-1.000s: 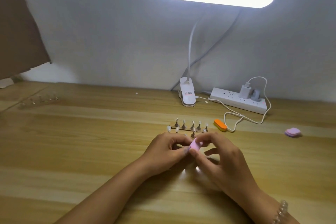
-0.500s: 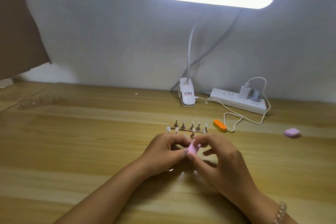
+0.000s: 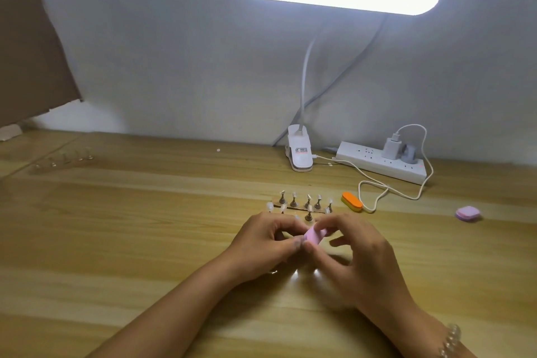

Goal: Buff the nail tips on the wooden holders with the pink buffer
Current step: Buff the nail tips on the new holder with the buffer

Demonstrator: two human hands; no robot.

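Observation:
My right hand (image 3: 357, 259) pinches a small pink buffer (image 3: 313, 235) between thumb and fingers at the table's middle. My left hand (image 3: 261, 244) has its fingers curled right beside the buffer, seemingly around a nail tip stand that is hidden by the fingers. Just behind both hands a wooden holder (image 3: 299, 206) carries several metal stands topped with clear nail tips. A second wooden holder (image 3: 62, 161) with several stands lies at the far left.
An orange buffer block (image 3: 352, 201) lies right of the near holder, beside a white cable. A purple buffer (image 3: 467, 213) sits at the far right. A clip lamp base (image 3: 300, 152) and a power strip (image 3: 382, 164) stand along the wall.
The pink buffer has shifted slightly down and back between my right fingers against what the left hand holds. Both hands stay in the same spot.

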